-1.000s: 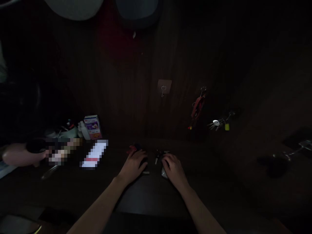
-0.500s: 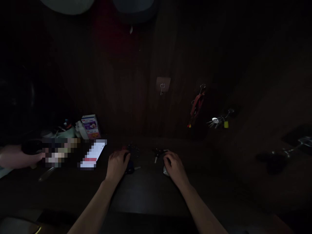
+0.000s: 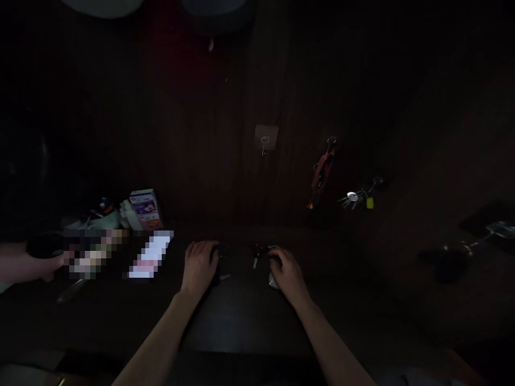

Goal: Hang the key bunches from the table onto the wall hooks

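Observation:
Dim light makes detail hard to see. My left hand [image 3: 200,265] rests on the dark tabletop, fingers curled over a bunch of keys [image 3: 223,250]. A single key [image 3: 224,277] sticks out past its thumb, beside a dark fob mostly hidden under the palm. Across a small gap, my right hand [image 3: 288,271] curls its fingertips onto a second bunch of dark-headed keys [image 3: 256,256]. A pale rounded object [image 3: 273,281] shows beneath that palm. Both bunches lie on the table, partly covered by my fingers.
A lit phone [image 3: 152,254] lies to the left, near two small boxes [image 3: 147,208] and a pink item [image 3: 24,262]. On the wall are a bare hook [image 3: 265,140], a red strap [image 3: 322,171] and hanging keys with a yellow tag [image 3: 369,202]. More keys [image 3: 466,249] hang at far right.
My left hand has shifted a little right and forward, covering more of its keys. My right hand stays almost where it was. The view has moved slightly.

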Demonstrator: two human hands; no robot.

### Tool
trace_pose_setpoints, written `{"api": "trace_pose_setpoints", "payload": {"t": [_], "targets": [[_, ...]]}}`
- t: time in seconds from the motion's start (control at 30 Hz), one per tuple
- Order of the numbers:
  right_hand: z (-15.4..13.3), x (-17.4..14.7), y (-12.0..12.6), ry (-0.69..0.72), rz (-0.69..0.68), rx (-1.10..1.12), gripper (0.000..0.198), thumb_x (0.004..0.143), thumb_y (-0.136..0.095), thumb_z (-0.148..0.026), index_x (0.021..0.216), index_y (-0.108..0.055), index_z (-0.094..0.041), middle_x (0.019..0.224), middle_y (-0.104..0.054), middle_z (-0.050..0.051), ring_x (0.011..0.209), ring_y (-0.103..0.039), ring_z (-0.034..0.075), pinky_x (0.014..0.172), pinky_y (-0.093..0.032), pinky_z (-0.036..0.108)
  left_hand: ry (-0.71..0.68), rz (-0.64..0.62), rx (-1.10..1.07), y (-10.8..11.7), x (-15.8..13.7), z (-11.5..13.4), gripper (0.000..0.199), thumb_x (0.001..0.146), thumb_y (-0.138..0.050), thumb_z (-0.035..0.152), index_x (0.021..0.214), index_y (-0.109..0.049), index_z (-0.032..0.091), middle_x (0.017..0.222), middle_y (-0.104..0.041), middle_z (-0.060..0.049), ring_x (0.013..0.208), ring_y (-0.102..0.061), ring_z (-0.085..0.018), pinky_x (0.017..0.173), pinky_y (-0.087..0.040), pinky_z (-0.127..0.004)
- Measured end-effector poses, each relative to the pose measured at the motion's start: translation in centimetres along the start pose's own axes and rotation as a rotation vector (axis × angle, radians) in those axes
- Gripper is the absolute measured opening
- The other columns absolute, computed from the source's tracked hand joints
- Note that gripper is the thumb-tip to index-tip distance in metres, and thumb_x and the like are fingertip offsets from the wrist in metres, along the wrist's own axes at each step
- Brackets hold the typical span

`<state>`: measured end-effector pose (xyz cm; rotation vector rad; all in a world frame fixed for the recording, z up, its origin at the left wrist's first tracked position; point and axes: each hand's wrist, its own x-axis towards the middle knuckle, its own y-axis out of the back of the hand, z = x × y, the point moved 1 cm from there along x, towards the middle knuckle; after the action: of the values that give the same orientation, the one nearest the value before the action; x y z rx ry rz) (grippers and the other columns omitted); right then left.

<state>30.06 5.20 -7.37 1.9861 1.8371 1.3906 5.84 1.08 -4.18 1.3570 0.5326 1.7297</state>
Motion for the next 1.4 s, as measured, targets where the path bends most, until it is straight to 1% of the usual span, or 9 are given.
{"api": "trace_pose_setpoints", "payload": {"t": [0.1, 0.23, 0.43, 0.7, 0.9, 1.1, 1.27, 1.33, 1.4], "targets": [[-0.4, -0.1, 0.1, 0.062, -0.032, -0.067, 0.027, 0.083, -0.045, -0.022, 0.105, -0.060, -0.023, 0.115, -0.062, 0.008, 0.117, -0.050, 0.025, 0.100, -0.037, 0.048, -0.073, -0.069, -0.035, -0.4, 0.4, 1.6, 0.022, 0.085, -0.046, 0.016, 0.100, -0.061, 0.021, 0.099, -0.069, -0.005, 0.098, -0.060, -0.024, 0.099, -0.036, -0.048], [-1.3, -0.4, 0.1, 0.138, -0.194, -0.228, 0.043, 0.086, -0.049, -0.032, 0.128, -0.048, -0.028, 0.133, -0.052, 0.006, 0.131, -0.036, 0.027, 0.107, -0.021, 0.058, -0.212, -0.170, -0.088, -1.5, -0.4, 4.1, 0.026, 0.084, -0.047, 0.013, 0.105, -0.060, 0.021, 0.106, -0.068, -0.005, 0.102, -0.059, -0.022, 0.101, -0.035, -0.047], [-2.5, -0.4, 0.7, 0.192, -0.295, -0.209, 0.033, 0.087, -0.049, -0.033, 0.118, -0.057, -0.028, 0.128, -0.058, 0.005, 0.130, -0.038, 0.025, 0.107, -0.017, 0.058, -0.368, -0.204, -0.108, -2.4, -2.1, 5.4, 0.037, 0.083, -0.051, 0.015, 0.118, -0.053, 0.026, 0.113, -0.064, -0.003, 0.108, -0.056, -0.021, 0.109, -0.026, -0.051], [-3.4, -0.6, 1.5, 0.309, -0.316, -0.015, 0.019, 0.084, -0.050, -0.018, 0.090, -0.066, -0.026, 0.098, -0.071, 0.003, 0.119, -0.051, 0.023, 0.105, -0.024, 0.057, -0.269, -0.162, -0.103, -2.1, -1.9, 5.1, 0.030, 0.082, -0.050, 0.010, 0.110, -0.055, 0.023, 0.107, -0.064, -0.005, 0.103, -0.058, -0.022, 0.103, -0.034, -0.049], [-3.0, -0.6, 1.5, 0.233, -0.173, 0.020, 0.020, 0.084, -0.048, -0.016, 0.091, -0.065, -0.024, 0.097, -0.069, 0.006, 0.108, -0.057, 0.022, 0.100, -0.036, 0.049, -0.262, -0.151, -0.112, -2.0, -1.9, 5.1, 0.009, 0.086, -0.051, 0.018, 0.087, -0.059, 0.021, 0.091, -0.065, -0.003, 0.089, -0.060, -0.021, 0.097, -0.039, -0.046], [-2.7, -0.7, 1.4, 0.174, -0.098, 0.015, 0.021, 0.086, -0.044, -0.016, 0.090, -0.064, -0.023, 0.099, -0.068, 0.006, 0.101, -0.060, 0.022, 0.092, -0.043, 0.044, -0.186, -0.072, -0.268, -1.3, -1.8, 4.7, 0.015, 0.089, -0.044, 0.021, 0.087, -0.059, 0.021, 0.089, -0.066, -0.003, 0.087, -0.060, -0.019, 0.083, -0.045, -0.037], [-3.1, -0.6, 1.9, 0.153, -0.017, 0.095, 0.023, 0.086, -0.043, -0.017, 0.091, -0.064, -0.024, 0.095, -0.068, 0.005, 0.097, -0.060, 0.021, 0.089, -0.044, 0.041, -0.130, 0.127, -0.397, -1.0, -1.8, 4.1, 0.017, 0.091, -0.045, 0.026, 0.091, -0.061, 0.020, 0.091, -0.064, -0.005, 0.088, -0.060, -0.019, 0.080, -0.047, -0.035], [-3.9, -0.4, 2.4, 0.091, 0.000, 0.160, 0.024, 0.087, -0.042, -0.019, 0.094, -0.064, -0.025, 0.095, -0.067, 0.005, 0.096, -0.060, 0.020, 0.087, -0.046, 0.038, -0.136, 0.126, -0.481, -1.1, -1.9, 4.0, 0.016, 0.091, -0.046, 0.027, 0.091, -0.061, 0.021, 0.089, -0.063, -0.005, 0.084, -0.061, -0.018, 0.077, -0.049, -0.032], [-5.1, -0.4, 2.6, 0.040, -0.074, 0.240, 0.024, 0.087, -0.044, -0.022, 0.102, -0.062, -0.026, 0.102, -0.066, 0.004, 0.100, -0.059, 0.019, 0.087, -0.046, 0.036, -0.152, 0.096, -0.557, -1.3, -2.0, 4.1, 0.015, 0.091, -0.046, 0.026, 0.091, -0.060, 0.021, 0.085, -0.063, -0.003, 0.081, -0.062, -0.016, 0.074, -0.050, -0.029]]}}
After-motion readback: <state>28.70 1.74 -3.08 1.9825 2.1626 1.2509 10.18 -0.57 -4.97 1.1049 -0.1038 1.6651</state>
